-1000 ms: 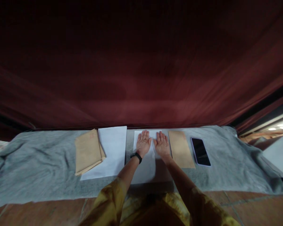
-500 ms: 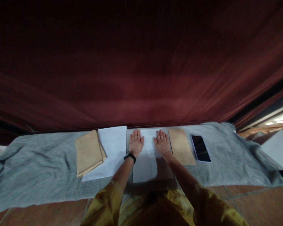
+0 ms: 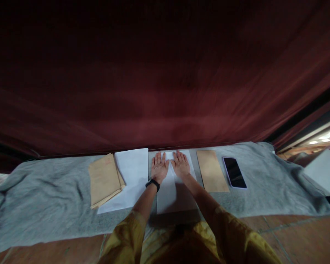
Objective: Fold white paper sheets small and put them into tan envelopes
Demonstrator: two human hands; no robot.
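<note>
A white sheet of paper [image 3: 170, 198] lies in front of me on the grey cloth. My left hand [image 3: 159, 168] rests flat at its upper left, fingers stretched out and a black band on the wrist. Flat on the upper part of the same sheet is my right hand [image 3: 180, 166], palm down with fingers a little apart. The two thumbs are close together. To the right lies a single brown envelope [image 3: 212, 171]. On the left, a stack of brown envelopes [image 3: 104, 178] partly covers more white paper [image 3: 134, 176].
A phone [image 3: 234, 173] with a dark screen lies right of the single envelope. The grey cloth [image 3: 49, 190] covers a long narrow surface. Dark red fabric [image 3: 165, 91] hangs behind it. A white object [image 3: 324, 172] stands at the far right, and a tiled floor [image 3: 302, 234] shows below.
My right hand has slid left across the sheet, closer to my left hand. My left hand has hardly moved. The envelopes and phone stay where they were.
</note>
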